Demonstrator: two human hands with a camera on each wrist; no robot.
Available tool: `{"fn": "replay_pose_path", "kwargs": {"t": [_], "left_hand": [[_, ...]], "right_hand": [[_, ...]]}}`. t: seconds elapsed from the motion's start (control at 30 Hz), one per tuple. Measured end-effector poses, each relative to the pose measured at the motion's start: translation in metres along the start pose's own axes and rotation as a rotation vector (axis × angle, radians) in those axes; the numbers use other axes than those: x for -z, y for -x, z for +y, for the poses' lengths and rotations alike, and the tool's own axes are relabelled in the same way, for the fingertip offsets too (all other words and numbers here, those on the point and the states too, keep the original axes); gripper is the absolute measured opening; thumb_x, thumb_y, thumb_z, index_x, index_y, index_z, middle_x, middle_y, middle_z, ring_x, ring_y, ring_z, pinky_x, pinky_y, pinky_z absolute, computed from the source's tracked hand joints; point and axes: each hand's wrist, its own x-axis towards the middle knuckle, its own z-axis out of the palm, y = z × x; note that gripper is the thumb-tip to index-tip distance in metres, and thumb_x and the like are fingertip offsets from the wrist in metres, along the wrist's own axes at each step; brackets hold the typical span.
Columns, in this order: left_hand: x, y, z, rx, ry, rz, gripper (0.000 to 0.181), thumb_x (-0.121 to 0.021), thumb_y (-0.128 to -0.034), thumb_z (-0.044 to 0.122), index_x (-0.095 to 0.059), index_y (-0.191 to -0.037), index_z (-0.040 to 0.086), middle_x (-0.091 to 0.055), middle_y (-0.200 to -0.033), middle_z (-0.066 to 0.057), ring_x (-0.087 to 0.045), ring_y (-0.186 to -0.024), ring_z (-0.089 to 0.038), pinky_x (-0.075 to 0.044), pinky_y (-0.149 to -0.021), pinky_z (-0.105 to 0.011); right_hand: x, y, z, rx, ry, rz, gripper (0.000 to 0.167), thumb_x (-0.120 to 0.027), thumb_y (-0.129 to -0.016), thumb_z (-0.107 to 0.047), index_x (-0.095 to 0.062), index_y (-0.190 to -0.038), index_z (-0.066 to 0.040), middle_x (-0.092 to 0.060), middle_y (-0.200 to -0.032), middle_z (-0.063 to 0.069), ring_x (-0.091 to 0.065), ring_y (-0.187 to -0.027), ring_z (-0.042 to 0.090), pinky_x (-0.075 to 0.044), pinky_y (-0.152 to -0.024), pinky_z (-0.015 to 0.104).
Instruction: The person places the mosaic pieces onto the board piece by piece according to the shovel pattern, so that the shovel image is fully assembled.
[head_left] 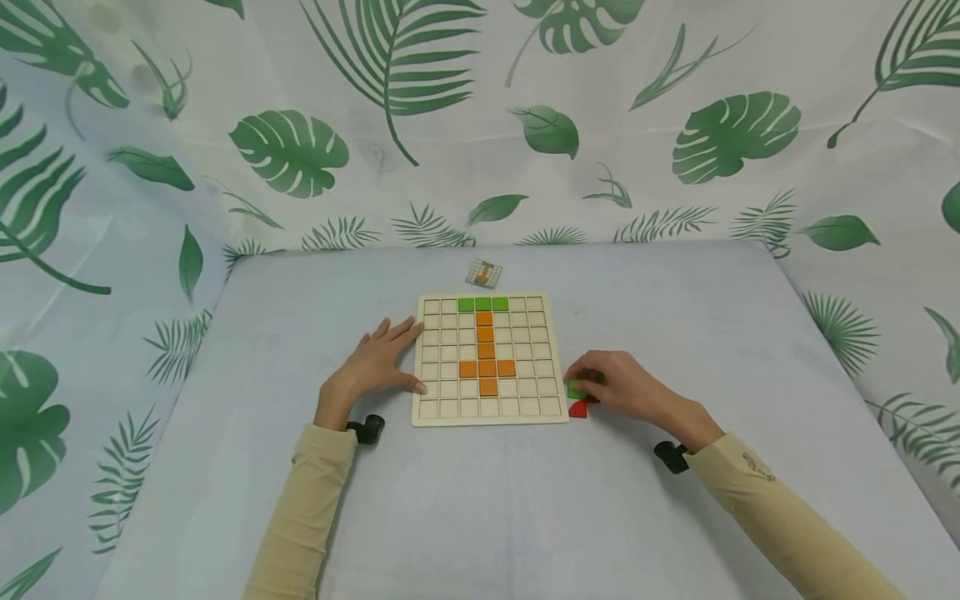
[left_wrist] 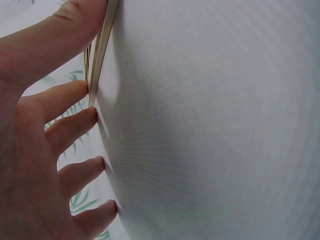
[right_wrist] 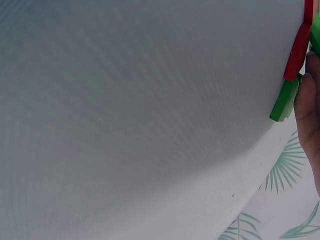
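The green piece (head_left: 576, 389) lies just beside the right edge of the board (head_left: 529, 367), near its near corner, with a red piece (head_left: 577, 409) next to it on the near side. The right hand (head_left: 626, 385) grips the green piece between bent fingers and thumb; whether it is lifted, I cannot tell. The left hand (head_left: 381, 358) is spread and relaxed, with thumb and fingertips touching the board's left edge. On the grid, seven orange pieces (head_left: 486, 351) form a cross, and three green tiles (head_left: 483, 304) stand in a row at the far edge above it. A small card (head_left: 483, 272) lies beyond this edge, in the rather narrow strip before the leaf-printed backdrop (head_left: 450, 179). The table (head_left: 465, 517) stretches widely to the near side, as well as outward from both hands, so the larger room for moving is there.
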Motion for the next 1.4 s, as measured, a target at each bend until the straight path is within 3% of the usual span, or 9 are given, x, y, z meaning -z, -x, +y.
{"fn": "replay_pose_path", "kwargs": {"t": [0.27,0.53,0.77,1.13,1.4], "left_hand": [[-0.0006,-0.0008,-0.0003,0.019,-0.011,-0.004,0.106,-0.086,-0.083,0.037,-0.024,-0.165,0.012,-0.015,-0.173,-0.011,-0.002,-0.159,-0.044,-0.006,-0.127,-0.066],[-0.0006,-0.0005,-0.0007,0.016,-0.018,-0.001,0.106,-0.086,-0.0831,0.038,-0.024,-0.165,0.012,-0.015,-0.173,-0.011,-0.002,-0.159,-0.044,-0.006,-0.127,-0.066],[0.0004,-0.0004,0.0005,0.008,-0.009,-0.003,0.106,-0.086,-0.0832,0.037,-0.024,-0.165,0.013,-0.015,-0.173,-0.01,-0.002,-0.159,-0.044,-0.006,-0.127,-0.067],[0.0002,-0.0012,0.0002,0.005,-0.009,-0.003,0.106,-0.086,-0.0829,0.037,-0.024,-0.165,0.013,-0.015,-0.173,-0.01,-0.002,-0.159,-0.044,-0.006,-0.127,-0.066],[0.0002,-0.0021,0.0006,0.01,-0.01,-0.002,0.106,-0.086,-0.083,0.037,-0.024,-0.165,0.013,-0.015,-0.173,-0.01,-0.002,-0.159,-0.043,-0.006,-0.127,-0.066]], "right_hand": [[0.0035,0.0002,-0.0002,0.029,0.002,0.028,0.019,-0.074,-0.09,0.002,-0.076,-0.108,-0.004,-0.077,-0.1,0.003,-0.068,-0.085,0.012,-0.06,-0.077,0.027],[0.0063,0.0001,-0.0013,-0.015,-0.027,0.015,0.023,-0.072,-0.092,0.001,-0.076,-0.114,-0.005,-0.077,-0.104,0.003,-0.069,-0.087,0.013,-0.06,-0.079,0.028],[0.0067,0.0009,-0.0031,-0.065,-0.117,-0.016,0.024,-0.072,-0.094,-0.001,-0.075,-0.117,-0.006,-0.076,-0.107,0.006,-0.07,-0.088,0.015,-0.06,-0.074,0.025],[0.0055,-0.0025,-0.0048,-0.086,-0.176,-0.043,0.028,-0.073,-0.091,-0.001,-0.075,-0.119,-0.006,-0.076,-0.113,0.006,-0.071,-0.092,0.014,-0.06,-0.084,0.025],[0.0017,-0.0084,-0.0089,-0.128,-0.225,-0.061,0.028,-0.072,-0.09,-0.001,-0.074,-0.118,-0.004,-0.077,-0.107,0.008,-0.071,-0.088,0.014,-0.058,-0.073,0.022]]}}
